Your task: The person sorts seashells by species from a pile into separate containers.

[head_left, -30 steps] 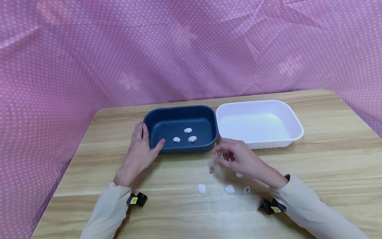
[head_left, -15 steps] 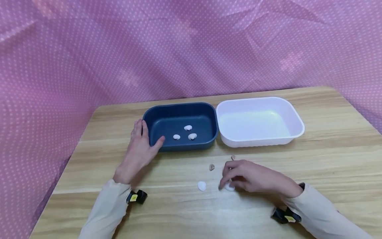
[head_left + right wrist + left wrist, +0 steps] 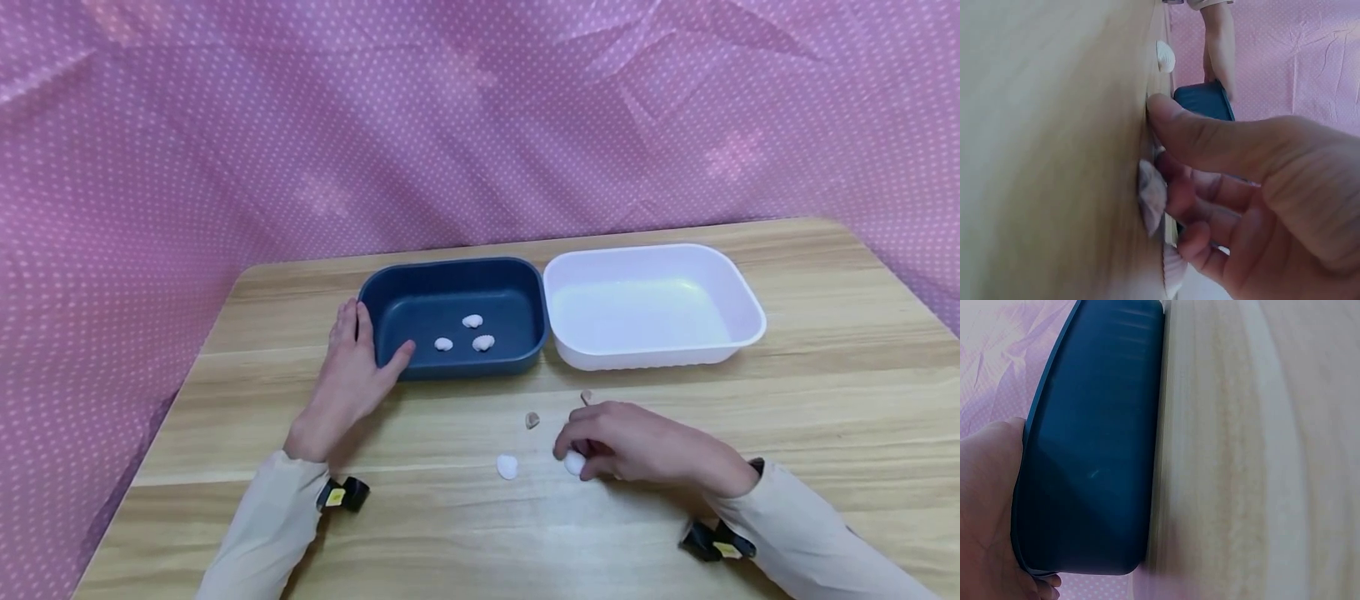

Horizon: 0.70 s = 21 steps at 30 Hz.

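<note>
My left hand (image 3: 347, 387) holds the near left corner of a dark blue plastic tub (image 3: 457, 367), thumb over the front rim and fingers along the outer left side. Three pale ribbed seashells (image 3: 483, 342) lie in that tub. Down on the table, my right hand (image 3: 637, 442) pinches a white seashell (image 3: 574, 462) between thumb and fingers. Another white seashell (image 3: 507, 467) lies to its left, and a small brownish seashell (image 3: 532, 420) sits farther back. In the right wrist view, a purplish seashell (image 3: 1152, 197) and a ribbed seashell (image 3: 1174, 269) lie by the curled fingers.
A white plastic tub (image 3: 652, 360) stands to the right of the blue one, their rims side by side. Another small brown shell (image 3: 587, 397) is just behind my right hand. Pink dotted cloth (image 3: 480, 125) hangs behind the wooden table (image 3: 420, 533).
My right hand has come down and rightward from beside the tubs to the white seashell and now pinches it, tipping it up slightly. The left hand stays on the blue tub.
</note>
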{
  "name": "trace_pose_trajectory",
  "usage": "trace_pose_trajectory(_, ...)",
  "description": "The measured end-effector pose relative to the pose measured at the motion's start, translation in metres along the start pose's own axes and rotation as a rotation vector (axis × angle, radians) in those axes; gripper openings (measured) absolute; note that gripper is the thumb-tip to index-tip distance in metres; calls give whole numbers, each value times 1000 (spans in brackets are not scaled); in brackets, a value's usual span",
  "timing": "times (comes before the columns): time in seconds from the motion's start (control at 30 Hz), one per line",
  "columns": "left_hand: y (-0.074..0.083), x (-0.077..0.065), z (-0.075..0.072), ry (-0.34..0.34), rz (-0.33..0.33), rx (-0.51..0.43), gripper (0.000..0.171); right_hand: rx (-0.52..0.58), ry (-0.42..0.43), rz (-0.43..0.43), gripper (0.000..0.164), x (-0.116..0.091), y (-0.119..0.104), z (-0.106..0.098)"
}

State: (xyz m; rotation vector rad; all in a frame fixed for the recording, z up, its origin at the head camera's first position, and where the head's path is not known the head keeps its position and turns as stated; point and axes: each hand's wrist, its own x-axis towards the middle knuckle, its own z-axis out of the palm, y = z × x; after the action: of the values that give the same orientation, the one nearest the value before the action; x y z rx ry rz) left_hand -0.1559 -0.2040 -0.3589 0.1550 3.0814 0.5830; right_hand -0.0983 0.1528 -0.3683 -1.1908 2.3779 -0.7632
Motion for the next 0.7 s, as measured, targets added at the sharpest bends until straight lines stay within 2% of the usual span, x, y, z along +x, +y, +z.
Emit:
trace_pose_trajectory(0.13,-1,0,0,6,12,5,100,8,29,50,30,2,0,0)
trace_pose_trajectory(0.43,0,1,0,12,25,7,98,8,55,38,24,2,2,2)
trace_pose_trajectory(0.6,-1,1,0,9,22,6,99,31,73,63,17,4,1,3)
trace_pose_trajectory(0.7,-2,0,0,8,16,5,100,60,114,79,16,5,0,2)
